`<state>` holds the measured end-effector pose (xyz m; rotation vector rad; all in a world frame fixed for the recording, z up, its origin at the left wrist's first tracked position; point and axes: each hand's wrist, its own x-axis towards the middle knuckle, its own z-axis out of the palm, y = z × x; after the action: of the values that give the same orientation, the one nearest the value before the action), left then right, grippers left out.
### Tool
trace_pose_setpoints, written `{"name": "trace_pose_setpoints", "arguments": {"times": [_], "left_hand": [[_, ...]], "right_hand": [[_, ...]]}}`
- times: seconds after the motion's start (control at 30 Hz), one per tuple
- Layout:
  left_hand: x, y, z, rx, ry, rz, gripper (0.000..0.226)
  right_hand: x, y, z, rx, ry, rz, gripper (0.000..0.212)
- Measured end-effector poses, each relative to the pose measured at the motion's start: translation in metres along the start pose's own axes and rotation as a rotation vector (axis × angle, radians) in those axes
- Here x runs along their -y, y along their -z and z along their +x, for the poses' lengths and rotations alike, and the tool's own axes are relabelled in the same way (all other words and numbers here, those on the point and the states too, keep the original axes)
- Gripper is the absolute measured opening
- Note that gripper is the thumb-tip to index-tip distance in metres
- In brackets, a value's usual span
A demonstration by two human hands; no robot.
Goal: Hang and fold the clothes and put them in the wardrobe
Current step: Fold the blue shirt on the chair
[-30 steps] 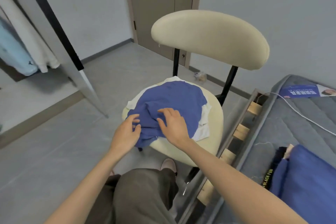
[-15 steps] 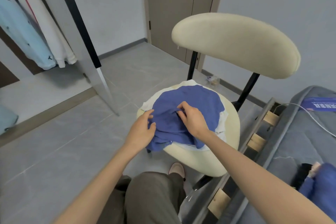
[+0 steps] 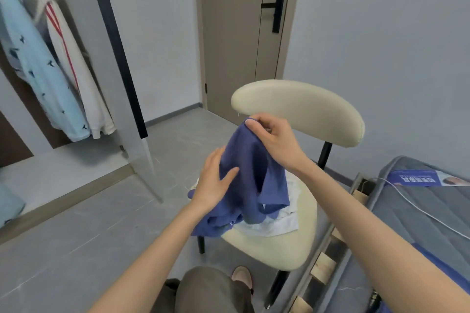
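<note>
Since a second ago the right hand [image 3: 273, 140] has lifted the blue shirt [image 3: 250, 178] up off the chair [image 3: 267, 249], where it earlier lay flat under both hands. Thumb and curled fingers now pinch a fold at its top, in front of the backrest; which part of the shirt that fold is cannot be told. The left hand [image 3: 212, 183] lies against the shirt's left side with straight fingers close together and the thumb spread across the front. Its fingertips meet the cloth's edge, and whether they go behind it is unclear.

Hanging from the pinch, the shirt forms a loose, creased cone. Its lower end is bunched on the near left edge of the seat and droops over it, covering part of a white garment [image 3: 277, 226] spread beneath.

At far left, hanging clothes [image 3: 38, 79] in the wardrobe are blurred and cut off by the frame. A mattress [image 3: 419, 211] at right is also cut off, and its label's print is too small to read.
</note>
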<state>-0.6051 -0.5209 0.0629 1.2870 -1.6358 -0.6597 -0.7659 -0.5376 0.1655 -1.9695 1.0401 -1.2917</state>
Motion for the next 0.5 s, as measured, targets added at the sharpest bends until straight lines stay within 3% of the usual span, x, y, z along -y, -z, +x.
{"name": "trace_pose_setpoints", "arguments": {"times": [0.07,0.23,0.5], "left_hand": [[-0.019,0.006,0.004,-0.047,-0.031,-0.02,0.015],[-0.048,0.035,0.005,-0.09,0.024,-0.081,0.014],[-0.106,0.099,-0.006,0.016,-0.027,-0.098,0.008]], "right_hand": [[0.016,0.012,-0.001,-0.013,0.021,-0.015,0.021],[0.024,0.04,-0.009,-0.124,-0.052,-0.037,0.023],[0.029,0.026,-0.005,-0.196,-0.157,-0.084,0.027]]}}
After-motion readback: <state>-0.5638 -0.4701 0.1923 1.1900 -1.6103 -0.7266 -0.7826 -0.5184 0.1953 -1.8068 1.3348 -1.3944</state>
